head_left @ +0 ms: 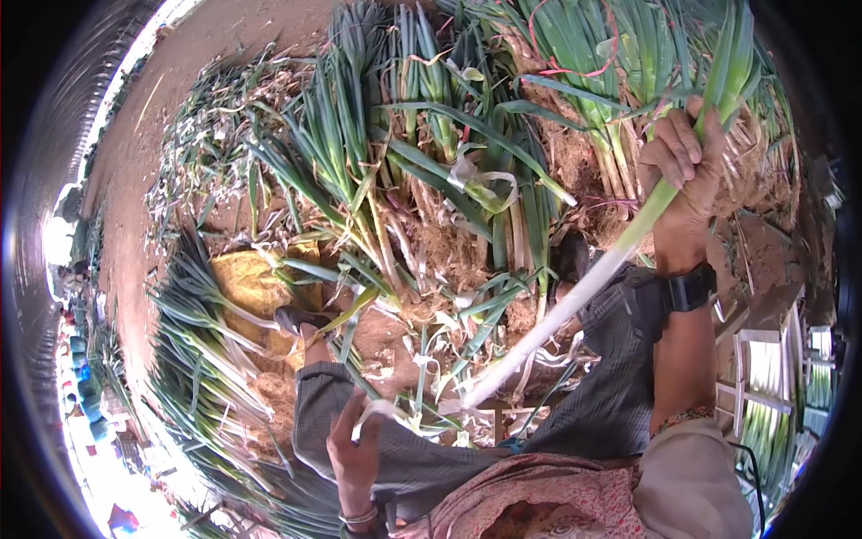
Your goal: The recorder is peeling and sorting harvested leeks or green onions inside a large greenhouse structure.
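My right hand [687, 151] grips a long green onion [572, 296], likely a Welsh onion or leek, around its green upper part. Its leaves rise past my fingers, and its smooth white shank slants down to the left across my lap. At lower left, my left hand [353, 445] has a pale strip of peeled outer leaf [378, 408] between its fingers. This strip lies to the left of the white shank's lower end. Loose peelings and cut leaves [438, 404] litter the ground between my legs.
Unpeeled onion bundles with fibrous roots [438, 236] stand ahead. Cleaned onions [215, 364] lie in a pile at left, beside a yellow sack [259, 283]. Trimmings [202, 155] cover the ground at far left. At right stands a wooden rack [764, 404] with onions.
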`<state>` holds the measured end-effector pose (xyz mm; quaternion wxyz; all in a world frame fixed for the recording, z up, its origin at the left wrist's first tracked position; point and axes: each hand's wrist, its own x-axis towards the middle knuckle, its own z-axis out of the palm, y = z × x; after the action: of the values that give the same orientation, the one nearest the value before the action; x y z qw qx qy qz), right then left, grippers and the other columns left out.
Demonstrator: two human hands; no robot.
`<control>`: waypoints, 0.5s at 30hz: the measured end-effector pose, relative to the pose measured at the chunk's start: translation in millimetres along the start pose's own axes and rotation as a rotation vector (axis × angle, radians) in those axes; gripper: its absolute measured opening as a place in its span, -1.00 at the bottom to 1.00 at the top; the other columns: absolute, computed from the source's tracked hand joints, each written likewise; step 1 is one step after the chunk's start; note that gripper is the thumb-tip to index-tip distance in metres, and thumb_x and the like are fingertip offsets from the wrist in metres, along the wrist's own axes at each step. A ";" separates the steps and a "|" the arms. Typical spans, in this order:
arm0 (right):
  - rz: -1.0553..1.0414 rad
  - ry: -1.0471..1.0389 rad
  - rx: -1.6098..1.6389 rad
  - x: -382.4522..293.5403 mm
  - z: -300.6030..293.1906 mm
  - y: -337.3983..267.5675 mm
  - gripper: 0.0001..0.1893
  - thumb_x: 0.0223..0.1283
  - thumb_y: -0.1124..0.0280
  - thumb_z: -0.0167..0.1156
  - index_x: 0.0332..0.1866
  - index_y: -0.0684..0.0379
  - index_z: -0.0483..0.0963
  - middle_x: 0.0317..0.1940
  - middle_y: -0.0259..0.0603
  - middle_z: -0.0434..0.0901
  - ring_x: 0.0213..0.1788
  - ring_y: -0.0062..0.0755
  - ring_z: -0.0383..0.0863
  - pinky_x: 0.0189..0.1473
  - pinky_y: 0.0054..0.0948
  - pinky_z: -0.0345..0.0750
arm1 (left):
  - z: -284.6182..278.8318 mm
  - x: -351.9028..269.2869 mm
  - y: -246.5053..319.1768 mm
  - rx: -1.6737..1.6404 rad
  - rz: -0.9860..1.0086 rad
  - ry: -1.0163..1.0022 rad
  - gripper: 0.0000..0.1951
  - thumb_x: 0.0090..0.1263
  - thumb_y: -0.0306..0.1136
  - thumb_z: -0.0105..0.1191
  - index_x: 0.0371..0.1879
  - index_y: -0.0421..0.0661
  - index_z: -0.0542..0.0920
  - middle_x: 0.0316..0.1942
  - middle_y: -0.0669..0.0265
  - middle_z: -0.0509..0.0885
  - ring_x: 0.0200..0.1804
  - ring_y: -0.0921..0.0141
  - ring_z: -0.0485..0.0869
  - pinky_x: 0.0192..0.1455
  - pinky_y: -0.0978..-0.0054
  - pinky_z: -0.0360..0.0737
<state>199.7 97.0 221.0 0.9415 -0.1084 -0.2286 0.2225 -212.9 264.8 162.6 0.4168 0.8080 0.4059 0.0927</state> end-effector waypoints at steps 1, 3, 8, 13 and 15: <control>0.011 0.030 -0.017 -3.5 0.2 6.4 -0.78 0.23 0.36 -0.02 -0.23 0.35 0.38 -0.74 -0.42 0.23 -0.72 -0.73 0.18 -0.78 -0.78 0.22 | 3.5 11.8 19.1 0.301 0.323 0.024 -0.60 0.15 -0.53 0.05 0.02 -0.25 0.39 -0.16 0.07 0.55 -0.25 0.38 0.56 -0.28 0.54 0.54; -0.011 0.046 -0.069 -5.6 -4.2 10.9 -0.78 0.23 0.36 -0.02 -0.24 0.34 0.37 -0.74 -0.42 0.21 -0.72 -0.74 0.17 -0.78 -0.78 0.22 | 43.2 22.9 74.0 0.081 0.181 -0.035 -0.44 0.05 -0.58 0.12 0.13 -0.22 0.31 0.03 0.03 0.44 0.04 0.24 0.47 0.03 0.40 0.46; -0.074 0.110 -0.130 -1.1 -2.0 16.8 -0.77 0.26 0.35 -0.06 -0.22 0.35 0.34 -0.66 -0.40 0.24 -0.72 -0.69 0.16 -0.76 -0.74 0.23 | 95.8 32.4 88.7 -0.251 0.270 -0.244 -0.59 0.18 -0.51 0.09 0.05 -0.20 0.42 -0.34 0.22 0.63 -0.41 0.47 0.58 -0.36 0.58 0.52; 0.188 -0.210 0.240 1.1 -0.7 28.0 -0.67 0.33 0.39 -0.22 -0.01 0.50 0.23 -0.64 -0.31 0.25 -0.78 -0.68 0.20 -0.78 -0.72 0.30 | 105.8 36.3 84.3 -0.717 -0.024 -0.426 -0.66 0.24 -0.54 0.01 0.03 -0.21 0.43 -0.30 0.23 0.64 -0.30 0.50 0.58 -0.30 0.63 0.51; 0.147 -0.136 0.138 0.3 1.0 26.6 -0.67 0.34 0.39 -0.27 -0.01 0.50 0.23 -0.64 -0.31 0.25 -0.79 -0.68 0.19 -0.78 -0.72 0.30 | 112.5 38.0 91.2 -0.606 0.152 -0.164 -0.72 0.18 -0.62 0.04 -0.09 -0.24 0.53 -0.28 0.19 0.64 -0.20 0.46 0.59 -0.19 0.61 0.51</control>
<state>189.7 120.6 213.8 0.9101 -0.0446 -0.2676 0.3131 -80.4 195.8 152.2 0.6616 0.6799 0.2636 0.1749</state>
